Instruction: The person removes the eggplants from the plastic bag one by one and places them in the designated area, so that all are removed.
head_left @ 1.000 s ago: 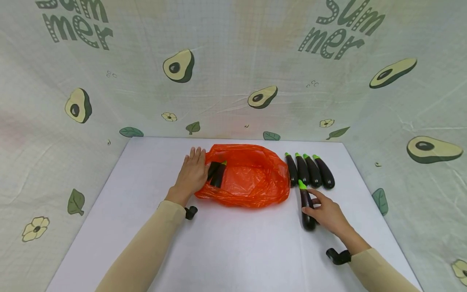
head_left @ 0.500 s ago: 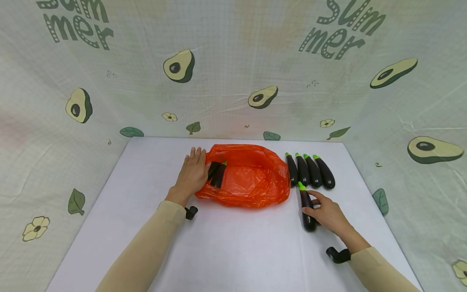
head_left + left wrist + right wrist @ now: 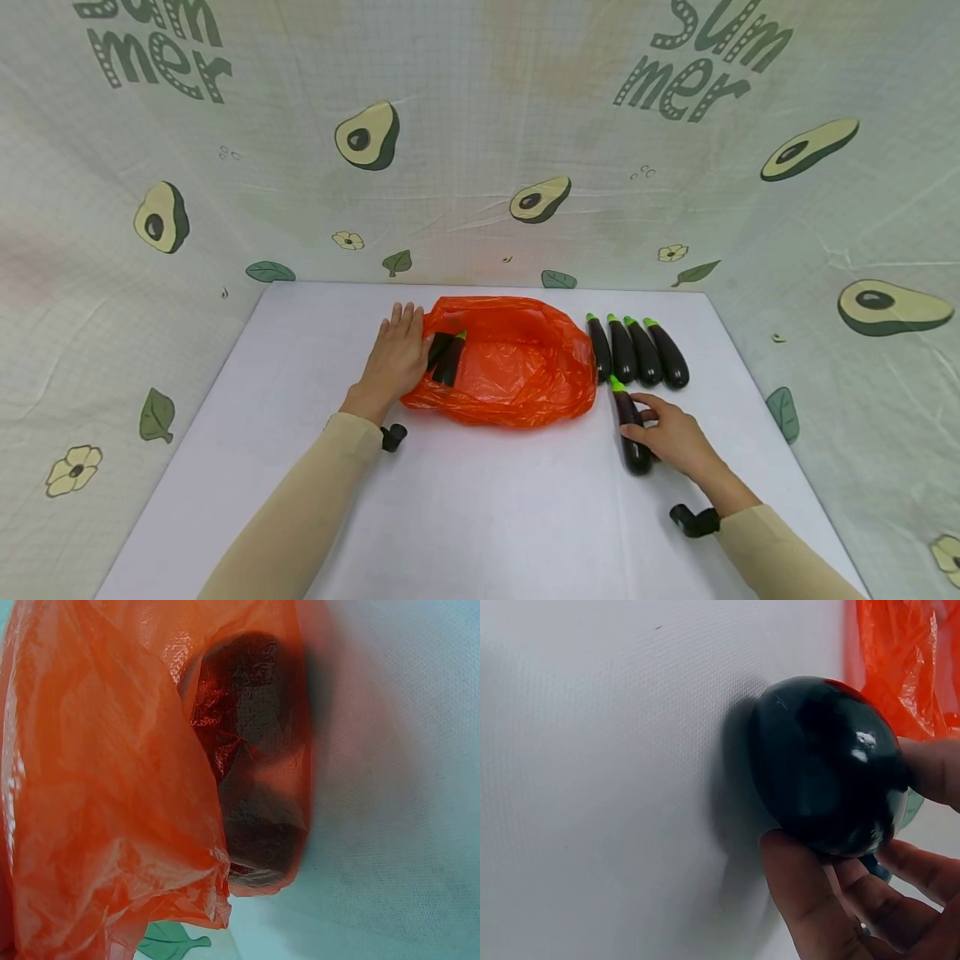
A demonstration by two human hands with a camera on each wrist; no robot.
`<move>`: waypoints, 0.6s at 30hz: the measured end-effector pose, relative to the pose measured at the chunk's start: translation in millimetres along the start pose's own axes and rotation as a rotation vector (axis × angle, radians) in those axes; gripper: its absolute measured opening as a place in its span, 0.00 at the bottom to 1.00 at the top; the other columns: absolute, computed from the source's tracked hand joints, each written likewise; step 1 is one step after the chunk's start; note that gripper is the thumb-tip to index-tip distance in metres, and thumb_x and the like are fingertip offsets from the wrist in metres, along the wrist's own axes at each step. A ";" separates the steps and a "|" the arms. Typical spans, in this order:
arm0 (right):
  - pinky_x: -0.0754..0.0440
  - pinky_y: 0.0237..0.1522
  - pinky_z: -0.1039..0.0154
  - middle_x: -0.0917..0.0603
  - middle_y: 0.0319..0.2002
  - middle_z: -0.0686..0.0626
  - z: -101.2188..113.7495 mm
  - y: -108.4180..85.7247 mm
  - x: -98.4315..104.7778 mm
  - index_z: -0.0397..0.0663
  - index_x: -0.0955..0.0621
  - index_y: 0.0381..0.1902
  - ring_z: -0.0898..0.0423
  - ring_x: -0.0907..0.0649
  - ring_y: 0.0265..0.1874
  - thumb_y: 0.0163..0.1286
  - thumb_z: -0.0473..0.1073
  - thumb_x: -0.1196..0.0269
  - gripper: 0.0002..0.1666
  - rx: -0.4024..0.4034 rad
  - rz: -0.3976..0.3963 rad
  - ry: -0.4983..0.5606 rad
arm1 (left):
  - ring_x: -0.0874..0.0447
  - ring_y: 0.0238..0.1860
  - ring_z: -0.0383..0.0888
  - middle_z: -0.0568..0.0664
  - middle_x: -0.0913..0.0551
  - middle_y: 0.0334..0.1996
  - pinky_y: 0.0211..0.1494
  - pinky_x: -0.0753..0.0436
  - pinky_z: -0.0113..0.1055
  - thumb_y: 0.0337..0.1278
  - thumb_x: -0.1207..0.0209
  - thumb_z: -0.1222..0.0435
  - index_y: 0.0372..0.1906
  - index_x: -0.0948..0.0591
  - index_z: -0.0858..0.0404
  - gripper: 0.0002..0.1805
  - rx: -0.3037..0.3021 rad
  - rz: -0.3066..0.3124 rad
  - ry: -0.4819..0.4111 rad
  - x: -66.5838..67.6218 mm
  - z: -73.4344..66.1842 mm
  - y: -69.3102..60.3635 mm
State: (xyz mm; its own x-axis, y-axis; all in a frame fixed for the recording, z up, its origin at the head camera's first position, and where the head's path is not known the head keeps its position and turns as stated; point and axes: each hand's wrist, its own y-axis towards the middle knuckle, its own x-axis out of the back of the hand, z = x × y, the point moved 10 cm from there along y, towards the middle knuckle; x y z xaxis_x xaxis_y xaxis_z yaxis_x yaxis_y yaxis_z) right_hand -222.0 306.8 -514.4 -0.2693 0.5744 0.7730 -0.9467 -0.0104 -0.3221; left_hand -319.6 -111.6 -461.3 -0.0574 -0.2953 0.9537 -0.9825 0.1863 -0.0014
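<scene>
Toward the right of the white table, your right hand pinches an eggplant between thumb and bent fingers, its green stem end pointing away from you, near a row of four eggplants. Whether its underside touches the tabletop, you can't quite tell from these angles. Your left hand lies flat, fingers straight and gripping nothing, against the left side of the orange-red plastic bag. Two dark eggplants lie inside at that end.
</scene>
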 end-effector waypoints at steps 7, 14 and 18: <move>0.10 0.40 0.51 0.18 0.59 0.24 -1.5 1.1 -1.6 0.35 0.29 0.74 0.45 0.12 0.42 0.71 0.52 0.31 0.41 0.004 -0.007 0.001 | 0.62 0.87 0.61 0.63 0.51 0.85 0.86 0.53 0.59 0.85 0.54 0.54 0.85 0.49 0.69 0.38 0.006 -0.003 0.007 0.8 0.9 -0.7; 0.10 0.44 0.47 0.18 0.60 0.25 -3.2 3.4 -1.5 0.36 0.28 0.74 0.40 0.13 0.48 0.72 0.53 0.31 0.41 -0.008 -0.017 -0.014 | 0.61 0.86 0.62 0.64 0.51 0.85 0.86 0.54 0.60 0.85 0.54 0.55 0.84 0.48 0.69 0.37 0.002 -0.007 0.002 -0.3 0.6 0.2; 0.10 0.45 0.46 0.18 0.60 0.25 -3.6 4.5 -0.8 0.36 0.27 0.73 0.38 0.14 0.50 0.73 0.54 0.32 0.40 -0.009 -0.026 -0.017 | 0.61 0.86 0.62 0.64 0.51 0.85 0.86 0.53 0.60 0.84 0.53 0.55 0.84 0.48 0.69 0.37 0.000 -0.007 0.003 0.3 -0.1 0.5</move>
State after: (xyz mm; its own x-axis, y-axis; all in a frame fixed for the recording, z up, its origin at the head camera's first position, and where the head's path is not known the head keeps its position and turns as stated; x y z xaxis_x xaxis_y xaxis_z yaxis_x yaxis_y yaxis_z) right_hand -225.4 309.2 -518.3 -0.2477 0.5600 0.7906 -0.9518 0.0116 -0.3065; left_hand -320.1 -111.6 -461.0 -0.0503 -0.2939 0.9545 -0.9828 0.1846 0.0050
